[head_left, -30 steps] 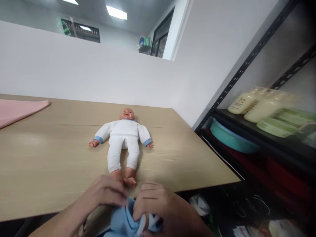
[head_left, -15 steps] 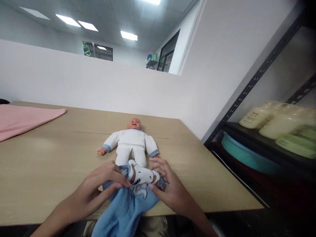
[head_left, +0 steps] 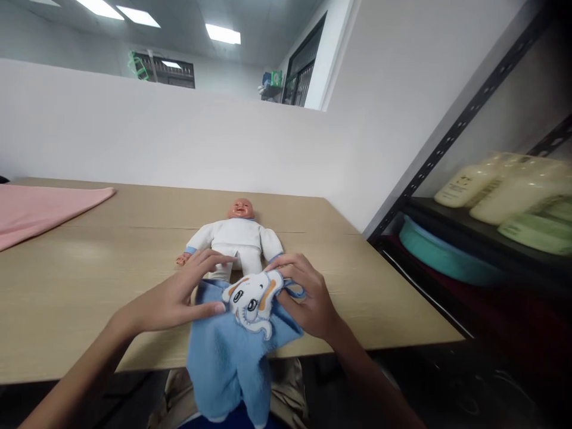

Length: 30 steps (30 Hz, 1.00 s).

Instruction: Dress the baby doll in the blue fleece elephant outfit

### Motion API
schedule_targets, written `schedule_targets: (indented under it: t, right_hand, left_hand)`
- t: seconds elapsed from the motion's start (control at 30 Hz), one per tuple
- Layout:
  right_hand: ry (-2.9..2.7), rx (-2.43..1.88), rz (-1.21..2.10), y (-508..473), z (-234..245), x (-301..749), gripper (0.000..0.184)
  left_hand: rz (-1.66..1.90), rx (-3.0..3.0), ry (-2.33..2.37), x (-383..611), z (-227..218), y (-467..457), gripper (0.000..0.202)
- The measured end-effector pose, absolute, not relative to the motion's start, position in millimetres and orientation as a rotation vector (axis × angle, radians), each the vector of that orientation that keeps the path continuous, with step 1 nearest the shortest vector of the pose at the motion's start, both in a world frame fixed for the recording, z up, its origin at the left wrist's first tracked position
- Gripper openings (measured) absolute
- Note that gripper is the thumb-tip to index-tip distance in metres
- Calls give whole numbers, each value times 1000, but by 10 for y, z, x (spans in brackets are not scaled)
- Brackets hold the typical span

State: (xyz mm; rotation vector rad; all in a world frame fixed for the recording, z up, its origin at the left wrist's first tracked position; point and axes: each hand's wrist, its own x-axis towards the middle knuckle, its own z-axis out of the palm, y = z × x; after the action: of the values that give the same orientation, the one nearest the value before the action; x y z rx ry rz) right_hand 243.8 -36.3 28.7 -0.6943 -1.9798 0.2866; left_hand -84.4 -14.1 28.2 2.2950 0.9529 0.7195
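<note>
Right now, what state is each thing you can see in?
Blue garment: face patch up, lower end past the table's near edge
Doll: on its back, clothed, feet hidden
Left hand: open, thumb over the garment
Right hand: closed on the garment's edge
Pink cloth: lying flat
Teal basin: contents not visible
Ceiling lights: lit

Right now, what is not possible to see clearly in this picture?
Head view:
Feet of the doll: hidden by the blue cloth.
Doll's hand at picture right: behind the person's right hand.
Pink cloth: cut off by the left edge.
Print on the bottles: too small and blurred.
</note>
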Motion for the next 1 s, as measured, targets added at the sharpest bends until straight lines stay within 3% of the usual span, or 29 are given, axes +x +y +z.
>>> schedule_targets:
  t: [0.13, 0.3, 0.37, 0.5, 0.63, 0.87, 1.0]
  right_hand:
    - [-2017, -603, 373, -211, 414, 2398, 15]
    - [-1804, -698, 639, -41, 441, 2378, 15]
    - [-1708, -761, 772, -15, 436, 2385, 16]
    - [-1556, -846, 981, -40, 463, 2413, 25]
    - [-1573, -839, 1035, -84, 486, 2519, 17]
    - [-1993, -790, 861, -208, 428, 2682, 39]
    - [-2299, -866, 780, -298, 401, 2554, 28]
  left_hand:
    - [603, 2270, 639, -670, 383, 151, 74]
    - [476, 2231, 370, -422, 429, 350, 18]
    - [454, 2222, 391, -325, 383, 331, 25]
    - [535, 2146, 564, -144, 249, 239, 71]
    - [615, 2184, 594, -97, 241, 220, 32]
    - [804, 2470, 587, -233, 510, 108, 30]
    - [815, 2433, 789, -218, 692, 24, 42]
